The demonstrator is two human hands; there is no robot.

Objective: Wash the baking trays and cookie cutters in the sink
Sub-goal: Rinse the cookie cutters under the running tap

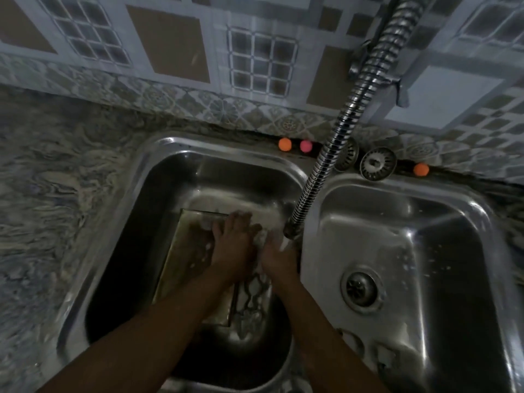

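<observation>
I have a baking tray [184, 256] lying in the left basin of the sink [158, 165], with the tap hose [320, 171] running water just past its far right corner. My left hand [232, 248] lies flat and spread on the tray's right part, pressing on it and gripping nothing that I can see. My right hand [279, 259] is under the stream beside it; blur and foam hide the fingers, so I cannot tell whether it is open or holding something. A wavy-edged cookie cutter [253, 290] seems to lie just right of the tray, below my wrists.

The tray's long side runs from near me away toward the tiled wall, leaning a little left at the near end.

As I see it, the soapy metal could slide from under my palm and bang the basin, and the stream hitting my hands could spray onto the surface [56, 177].
</observation>
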